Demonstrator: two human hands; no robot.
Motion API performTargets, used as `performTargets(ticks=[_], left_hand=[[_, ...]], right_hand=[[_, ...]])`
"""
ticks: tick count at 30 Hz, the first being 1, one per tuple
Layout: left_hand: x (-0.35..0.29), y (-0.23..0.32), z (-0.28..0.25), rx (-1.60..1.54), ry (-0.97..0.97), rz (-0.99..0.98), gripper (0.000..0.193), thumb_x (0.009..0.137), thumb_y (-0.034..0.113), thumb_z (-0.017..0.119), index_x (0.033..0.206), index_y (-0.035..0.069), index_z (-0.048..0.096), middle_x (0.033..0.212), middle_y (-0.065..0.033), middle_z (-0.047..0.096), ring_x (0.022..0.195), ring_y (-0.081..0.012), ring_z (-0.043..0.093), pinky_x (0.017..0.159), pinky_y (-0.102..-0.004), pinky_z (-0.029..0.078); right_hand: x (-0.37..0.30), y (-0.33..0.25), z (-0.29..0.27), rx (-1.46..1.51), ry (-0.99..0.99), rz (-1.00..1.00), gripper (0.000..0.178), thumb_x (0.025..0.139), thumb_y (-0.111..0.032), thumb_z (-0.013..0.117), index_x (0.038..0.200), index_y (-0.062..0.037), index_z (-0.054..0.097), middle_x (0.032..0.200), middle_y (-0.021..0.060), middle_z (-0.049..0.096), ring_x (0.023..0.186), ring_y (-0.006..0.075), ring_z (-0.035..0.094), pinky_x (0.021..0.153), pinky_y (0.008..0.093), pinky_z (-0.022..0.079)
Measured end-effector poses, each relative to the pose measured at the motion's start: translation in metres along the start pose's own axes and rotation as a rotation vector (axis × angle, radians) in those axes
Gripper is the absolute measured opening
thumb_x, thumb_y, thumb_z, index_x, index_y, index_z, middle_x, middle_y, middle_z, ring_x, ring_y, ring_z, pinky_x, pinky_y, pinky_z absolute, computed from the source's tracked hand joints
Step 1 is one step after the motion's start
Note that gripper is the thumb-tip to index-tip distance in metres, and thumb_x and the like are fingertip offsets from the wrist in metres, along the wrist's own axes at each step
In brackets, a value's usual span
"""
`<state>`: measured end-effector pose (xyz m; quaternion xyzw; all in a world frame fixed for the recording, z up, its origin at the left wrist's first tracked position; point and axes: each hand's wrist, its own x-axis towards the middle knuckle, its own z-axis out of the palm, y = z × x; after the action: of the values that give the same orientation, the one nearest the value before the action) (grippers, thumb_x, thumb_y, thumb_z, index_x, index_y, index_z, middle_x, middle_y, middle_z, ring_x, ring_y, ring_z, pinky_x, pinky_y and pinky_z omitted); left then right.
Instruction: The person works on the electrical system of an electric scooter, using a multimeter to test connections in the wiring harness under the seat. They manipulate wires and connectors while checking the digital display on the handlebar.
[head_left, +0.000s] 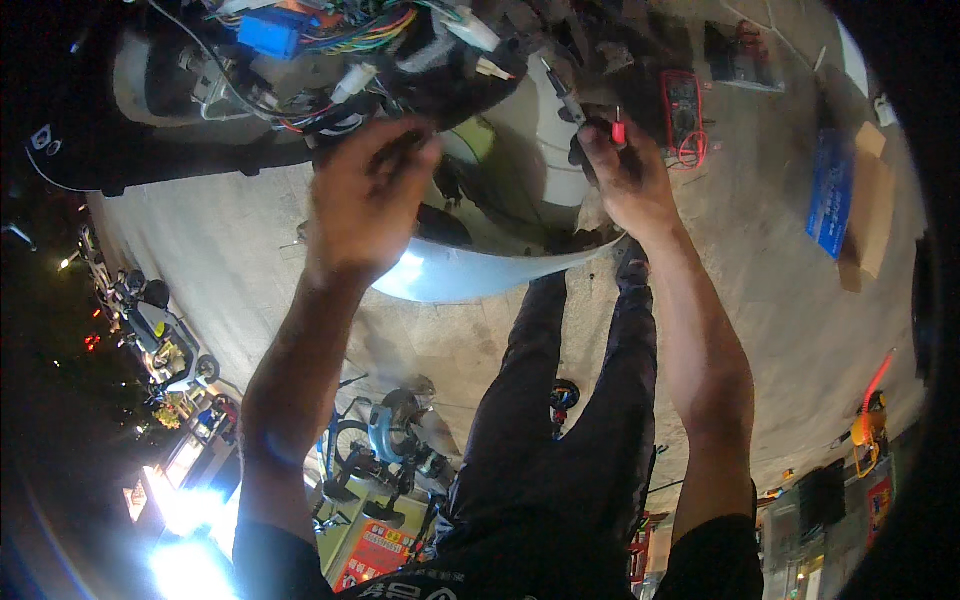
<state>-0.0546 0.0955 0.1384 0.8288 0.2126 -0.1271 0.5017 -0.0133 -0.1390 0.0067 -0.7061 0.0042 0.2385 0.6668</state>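
My left hand (pixel 370 195) is at the underside of a bundle of coloured wires (pixel 375 40), its fingers curled inward and partly blurred. Whatever lies between those fingers is hidden. White plug connectors (pixel 353 82) and a blue connector (pixel 270 34) hang among the wires just above it. My right hand (pixel 632 180) is closed around a slim pen-like tool (pixel 565 95) with a pointed metal tip that slants up and left. A small red plug or probe (pixel 618 131) with a thin metal pin also sticks up from this hand. Between my hands sits a light-coloured curved vehicle panel (pixel 480 275).
A red-framed multimeter (pixel 683 103) with a coiled red lead lies on the floor at the right. Farther right lies an open blue-and-brown cardboard box (pixel 845 205). A dark panel (pixel 200 158) spans the upper left. Parked scooters (pixel 165 335) stand at the left.
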Motion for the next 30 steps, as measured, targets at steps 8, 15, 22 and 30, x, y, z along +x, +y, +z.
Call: performTargets(ticks=[8, 15, 22, 30], left_hand=[[0.037, 0.0, 0.071, -1.08, 0.063, -0.22, 0.024, 0.093, 0.024, 0.062, 0.109, 0.006, 0.06, 0.101, -0.0075, 0.066, 0.09, -0.0208, 0.063, 0.08, -0.0345, 0.05], [0.043, 0.002, 0.074, -1.008, 0.096, -0.112, 0.022, 0.095, 0.021, 0.058, 0.11, 0.005, 0.06, 0.103, -0.0071, 0.065, 0.094, -0.0203, 0.062, 0.087, -0.0335, 0.05], [0.043, 0.002, 0.074, -1.074, 0.09, -0.102, 0.019, 0.093, 0.017, 0.06, 0.11, 0.007, 0.06, 0.1, -0.0059, 0.065, 0.088, -0.0197, 0.063, 0.083, -0.0335, 0.05], [0.047, -0.008, 0.067, -0.963, 0.031, -0.017, 0.026, 0.093, 0.017, 0.06, 0.118, 0.007, 0.059, 0.11, -0.0089, 0.064, 0.099, -0.0258, 0.063, 0.092, -0.0416, 0.05]], right_hand=[[0.005, -0.008, -0.009, 0.003, -0.109, -0.136, 0.019, 0.093, -0.024, 0.061, 0.094, -0.006, 0.063, 0.067, 0.0035, 0.059, 0.059, 0.0109, 0.049, 0.055, 0.0286, 0.041], [0.008, -0.016, -0.015, -0.08, -0.15, -0.236, 0.015, 0.091, -0.019, 0.059, 0.095, -0.0052, 0.064, 0.062, 0.0113, 0.057, 0.053, 0.0167, 0.05, 0.052, 0.0321, 0.041], [0.011, -0.021, -0.013, -0.127, -0.147, -0.247, 0.018, 0.091, -0.019, 0.058, 0.098, -0.0032, 0.064, 0.068, 0.0172, 0.061, 0.055, 0.0258, 0.058, 0.055, 0.0363, 0.046], [0.016, -0.038, -0.019, 0.002, -0.333, 0.001, 0.015, 0.089, -0.014, 0.062, 0.096, -0.0015, 0.065, 0.076, 0.0151, 0.066, 0.068, 0.0175, 0.063, 0.063, 0.0321, 0.048]])
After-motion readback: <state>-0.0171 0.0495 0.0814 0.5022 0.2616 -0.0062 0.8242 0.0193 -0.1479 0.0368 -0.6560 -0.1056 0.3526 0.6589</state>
